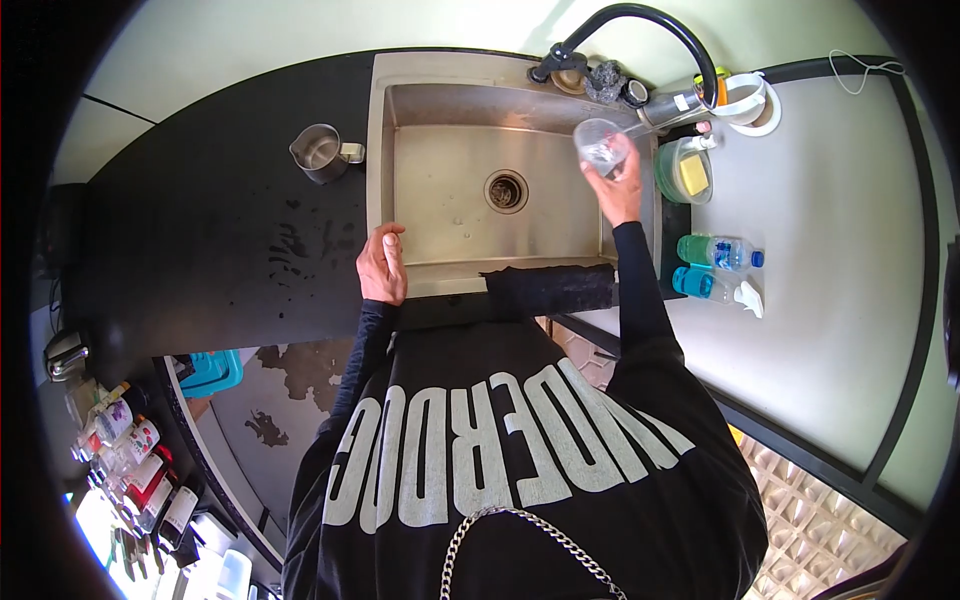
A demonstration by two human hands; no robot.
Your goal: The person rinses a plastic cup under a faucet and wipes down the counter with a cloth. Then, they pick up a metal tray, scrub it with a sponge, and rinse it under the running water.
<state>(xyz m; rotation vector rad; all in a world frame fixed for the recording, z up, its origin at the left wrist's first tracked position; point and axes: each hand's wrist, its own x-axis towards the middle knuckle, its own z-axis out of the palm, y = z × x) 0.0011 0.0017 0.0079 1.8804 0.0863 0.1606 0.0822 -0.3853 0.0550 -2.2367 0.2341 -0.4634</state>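
Observation:
A clear plastic cup (pixel 600 142) is in my right hand (pixel 620 182), tilted over the right side of the steel sink (pixel 450 170), close to the black tap (pixel 640 12). My fingers wrap round its lower part. Near the sink's left front corner is my left hand (pixel 383 265), its fingers curled together at the rim; whether they hold anything is hidden. On the black counter left of the sink stands a metal pitcher (pixel 320 152). A black cloth (pixel 550 290) hangs over the front edge of the sink.
Right of the sink are a green-tinted bowl (pixel 668 172) with a yellow sponge (pixel 693 174), a plastic bottle (pixel 728 252), a spray bottle (pixel 700 284) and a white cup (pixel 745 102). Several bottles (pixel 140 440) stand at the lower left.

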